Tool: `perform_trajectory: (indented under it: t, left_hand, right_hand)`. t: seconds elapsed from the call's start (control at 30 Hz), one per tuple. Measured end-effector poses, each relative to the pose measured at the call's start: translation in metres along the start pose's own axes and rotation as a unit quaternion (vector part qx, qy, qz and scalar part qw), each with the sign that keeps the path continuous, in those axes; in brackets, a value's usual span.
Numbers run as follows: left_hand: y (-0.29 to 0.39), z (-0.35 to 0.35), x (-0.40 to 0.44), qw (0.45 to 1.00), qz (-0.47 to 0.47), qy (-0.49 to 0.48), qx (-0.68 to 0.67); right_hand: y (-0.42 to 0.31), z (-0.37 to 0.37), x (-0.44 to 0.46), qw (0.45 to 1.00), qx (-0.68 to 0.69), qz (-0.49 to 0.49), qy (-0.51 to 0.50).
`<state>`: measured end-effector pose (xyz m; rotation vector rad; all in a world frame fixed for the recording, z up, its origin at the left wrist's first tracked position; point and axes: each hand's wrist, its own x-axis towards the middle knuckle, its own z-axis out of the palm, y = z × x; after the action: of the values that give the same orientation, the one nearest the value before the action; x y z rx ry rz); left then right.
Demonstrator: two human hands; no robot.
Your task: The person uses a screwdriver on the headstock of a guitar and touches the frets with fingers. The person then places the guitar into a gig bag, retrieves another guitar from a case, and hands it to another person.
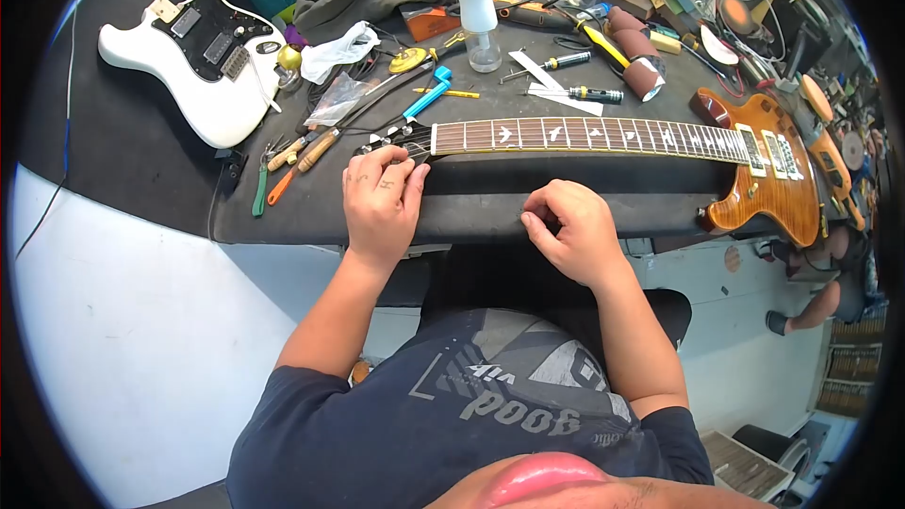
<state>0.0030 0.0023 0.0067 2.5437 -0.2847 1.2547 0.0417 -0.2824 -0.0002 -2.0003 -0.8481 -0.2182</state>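
An amber-brown electric guitar (773, 179) lies on the dark workbench, its fretboard (594, 134) running left to the headstock (401, 139). At the near side of the headstock is my left hand (382, 198), thumb and fingers curled against its edge near the tuners; whether they grip a tuner is hidden. My right hand (570, 226) rests at the bench's front edge, below the neck and apart from it. Its fingers are curled in with the thumb near the index finger, and nothing can be made out in it.
A white guitar body (203, 66) lies at the left. Screwdrivers (594, 94), a blue tool (429, 94), wooden-handled tools (316, 151) and a white-topped bottle (473, 0) sit behind the neck. More tools crowd the right side. A person's leg (818, 306) shows at far right.
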Motion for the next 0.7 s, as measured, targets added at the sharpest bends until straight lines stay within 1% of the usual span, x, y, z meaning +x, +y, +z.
perform_trajectory:
  t: [0.13,0.33,0.53,0.63,0.7]
  left_hand:
    - [0.0,0.002,0.006,1.0,0.008,-0.015,0.0]
    - [0.004,0.003,0.012,0.999,-0.016,-0.039,-0.005]
    - [0.006,0.001,0.01,1.0,0.008,-0.029,-0.009]
    - [-0.001,-0.005,0.007,0.989,-0.052,-0.059,-0.122]
    - [-0.005,-0.013,0.012,0.991,-0.037,-0.06,-0.116]
  right_hand:
    - [-0.001,0.0,0.0,1.0,-0.006,-0.011,0.005]
    - [-0.001,-0.002,-0.001,1.0,-0.01,-0.019,0.005]
    - [0.001,0.001,-0.002,1.0,-0.015,-0.02,0.009]
    - [0.001,0.001,0.0,1.0,-0.016,-0.026,0.009]
    - [0.003,0.001,-0.001,0.999,-0.017,-0.036,0.014]
